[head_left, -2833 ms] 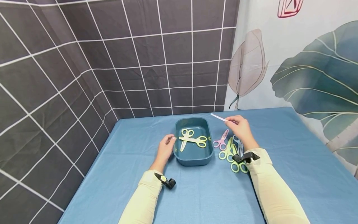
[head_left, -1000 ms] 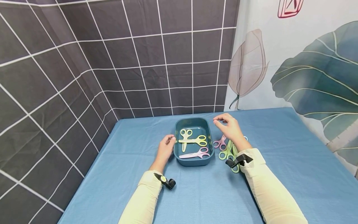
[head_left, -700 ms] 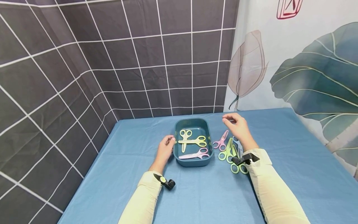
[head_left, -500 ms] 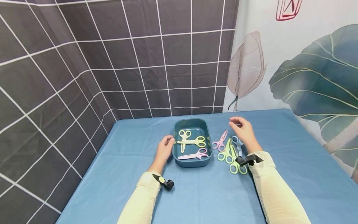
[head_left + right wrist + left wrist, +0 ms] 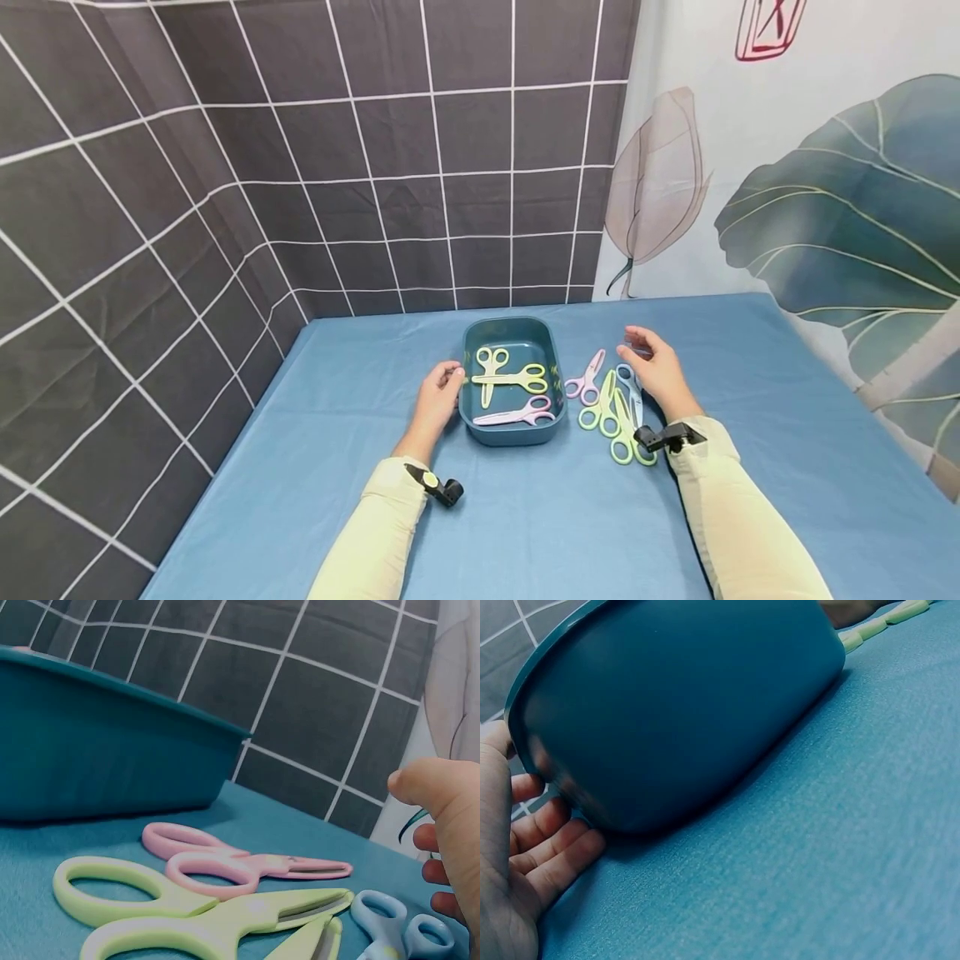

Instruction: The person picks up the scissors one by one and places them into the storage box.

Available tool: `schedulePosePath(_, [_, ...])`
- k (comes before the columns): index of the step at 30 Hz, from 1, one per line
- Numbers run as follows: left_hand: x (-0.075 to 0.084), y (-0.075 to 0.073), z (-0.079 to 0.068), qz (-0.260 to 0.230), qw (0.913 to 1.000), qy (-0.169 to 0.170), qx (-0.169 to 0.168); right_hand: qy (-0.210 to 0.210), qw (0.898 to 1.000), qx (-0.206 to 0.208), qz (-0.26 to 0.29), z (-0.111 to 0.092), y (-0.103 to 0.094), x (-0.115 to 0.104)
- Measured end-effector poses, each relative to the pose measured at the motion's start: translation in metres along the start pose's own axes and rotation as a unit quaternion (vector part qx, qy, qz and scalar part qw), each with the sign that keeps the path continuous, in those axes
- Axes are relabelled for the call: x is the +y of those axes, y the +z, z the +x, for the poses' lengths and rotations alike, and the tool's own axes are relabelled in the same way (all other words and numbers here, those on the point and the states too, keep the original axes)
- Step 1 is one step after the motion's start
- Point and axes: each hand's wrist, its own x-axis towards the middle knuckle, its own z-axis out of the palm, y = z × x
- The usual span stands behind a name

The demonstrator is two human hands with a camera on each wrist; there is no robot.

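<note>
Your left hand [image 5: 435, 402]: relaxed against the side of the tub [image 5: 512, 436]; brace it there.
Your right hand [image 5: 657, 371]: holding nothing, partly spread, near the blue scissors [image 5: 634, 395]; best pinch one handle, lifting clear of the green scissors [image 5: 604, 402].
Tub: two yellow scissors [image 5: 517, 379], one lilac scissors [image 5: 517, 415].
Bench [image 5: 517, 525]: one blue, two green, one pink scissors [image 5: 591, 377].

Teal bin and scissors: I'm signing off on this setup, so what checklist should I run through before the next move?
1. Teal bin flat on the blue tablecloth: ok.
2. Left grip touching the bin's left side: ok.
3. Right grip free: ok, it holds nothing.
4. Scissors inside lying uncrossed: not ok, the crosswise yellow scissors lie over the lengthwise yellow scissors.
5. Tip of the blue scissors unobstructed: cannot tell, the right wrist camera hides it in the head view.
</note>
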Motion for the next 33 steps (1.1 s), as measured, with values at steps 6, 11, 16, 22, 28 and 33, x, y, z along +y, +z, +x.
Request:
schedulePosePath(6, [0.001,0.000,-0.001,0.003,1.0000,0.002,0.000,-0.030,0.993,-0.079,-0.077,0.000,0.004,-0.001])
schedulePosePath(11, [0.001,0.000,0.000,-0.006,1.0000,0.001,0.000,-0.089,0.979,-0.125,-0.133,0.002,0.008,-0.003])
schedulePosePath(16, [0.001,0.000,0.000,-0.006,1.0000,0.002,0.000,-0.119,0.972,-0.144,-0.143,0.004,0.015,-0.006])
schedulePosePath(22, [-0.001,0.001,-0.001,0.003,1.0000,0.002,-0.002,-0.139,0.963,-0.165,-0.161,0.004,0.022,-0.003])
schedulePosePath(28, [0.000,0.001,-0.001,-0.007,1.0000,0.004,-0.004,-0.175,0.949,-0.182,-0.187,0.005,0.024,-0.001])
schedulePosePath(33, [0.001,0.001,-0.001,-0.009,0.9999,0.003,-0.004,-0.181,0.948,-0.184,-0.184,0.005,0.025,-0.003])
